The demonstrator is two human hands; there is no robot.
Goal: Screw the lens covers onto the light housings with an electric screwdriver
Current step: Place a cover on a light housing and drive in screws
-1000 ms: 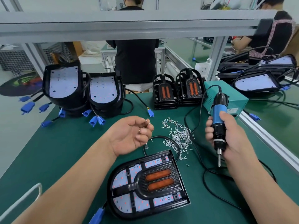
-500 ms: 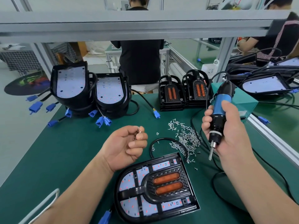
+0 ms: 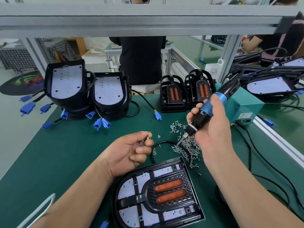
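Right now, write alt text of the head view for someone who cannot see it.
A person's right hand grips a blue electric screwdriver, bit angled down over a pile of loose screws, while the left hand pinches a few screws. Nearest the camera, a black light housing with its lens cover lies on the green table.

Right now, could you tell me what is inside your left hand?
The left hand pinches a few small silver screws at its fingertips; curled fingers cover the palm, so any others are hidden.
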